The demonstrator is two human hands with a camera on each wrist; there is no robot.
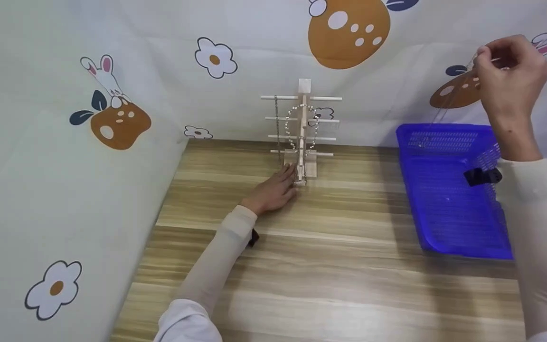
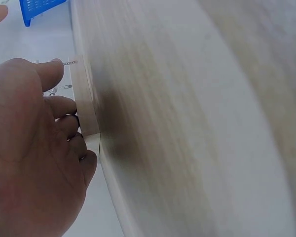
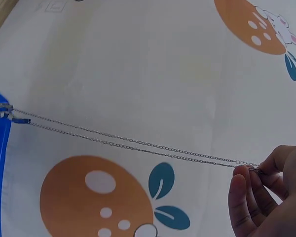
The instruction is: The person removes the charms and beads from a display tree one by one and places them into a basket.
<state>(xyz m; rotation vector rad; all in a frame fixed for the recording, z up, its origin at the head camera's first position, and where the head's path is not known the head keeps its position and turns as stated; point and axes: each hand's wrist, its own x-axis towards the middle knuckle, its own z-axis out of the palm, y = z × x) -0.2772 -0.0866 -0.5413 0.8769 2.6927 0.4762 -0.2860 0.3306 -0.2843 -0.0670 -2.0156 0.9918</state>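
Note:
My right hand [image 1: 515,71], raised above the blue basket, pinches a thin silver chain necklace [image 3: 138,142] between thumb and fingers. Its doubled chain hangs down, with a metal pendant [image 3: 2,111] at the low end. My left hand [image 1: 271,192] rests against the base of a wooden rack [image 1: 305,86], its fingers extended to touch the base; in the left wrist view they are at the base's edge [image 2: 84,98]. On the rack's pegs hang a pale beaded necklace [image 1: 288,124] and a darker chain [image 1: 277,123]. A short chain end [image 2: 70,62] shows by the left thumb.
The blue plastic basket [image 1: 416,204] stands on the right of the wood-grain table [image 1: 340,266]. Patterned cloth [image 1: 254,28] rises close behind the rack and along the left side. Black wrist cameras [image 1: 482,176] are strapped at the sleeves.

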